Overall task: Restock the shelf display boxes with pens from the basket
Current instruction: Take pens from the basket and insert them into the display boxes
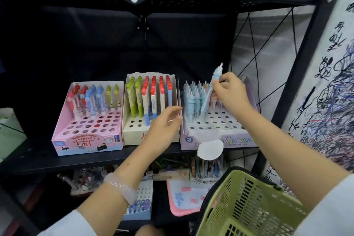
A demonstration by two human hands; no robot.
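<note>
Right hand (229, 92): fingers pinch blue pen (210, 90), tilted, tip over holed box (216, 126). Left hand (164, 126): loose, empty. Risk: slanted tip misses hole, jostles neighbours.

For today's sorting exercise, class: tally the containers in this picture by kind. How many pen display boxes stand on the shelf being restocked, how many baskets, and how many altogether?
Pen display boxes on the shelf: 3 — pink box, cream box, lilac unicorn box
Green basket: 1
Total: 4
</note>
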